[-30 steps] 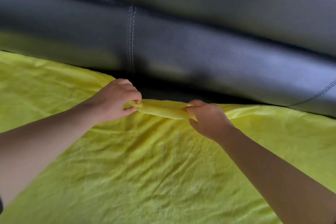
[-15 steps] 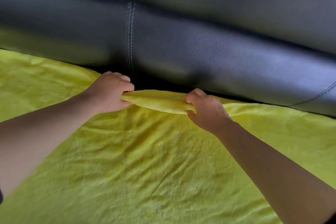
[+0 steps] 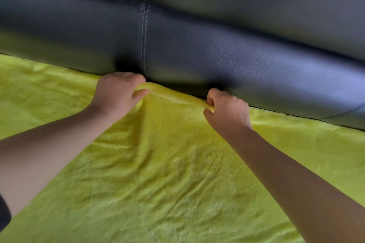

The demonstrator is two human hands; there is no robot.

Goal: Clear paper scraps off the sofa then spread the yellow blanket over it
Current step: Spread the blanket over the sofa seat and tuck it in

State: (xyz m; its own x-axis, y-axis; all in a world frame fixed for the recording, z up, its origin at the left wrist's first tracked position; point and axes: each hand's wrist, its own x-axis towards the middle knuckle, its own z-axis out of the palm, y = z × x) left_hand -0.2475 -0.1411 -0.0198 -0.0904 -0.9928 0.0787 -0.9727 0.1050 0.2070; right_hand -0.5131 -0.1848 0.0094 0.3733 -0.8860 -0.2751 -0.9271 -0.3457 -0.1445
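Yellow blanket (image 3: 177, 173) spread on sofa (image 3: 217, 55) seat, rear edge pinched taut between left hand (image 3: 116, 92) and right hand (image 3: 227, 110), at backrest base.

The yellow blanket (image 3: 177, 173) lies spread across the seat of the sofa (image 3: 237, 61), fuzzy and finely creased. Its far edge runs along the foot of the dark leather backrest, just under a stitched seam. There a short stretch is lifted into a fold, pinched between the left hand (image 3: 118, 92) and the right hand (image 3: 227, 110).
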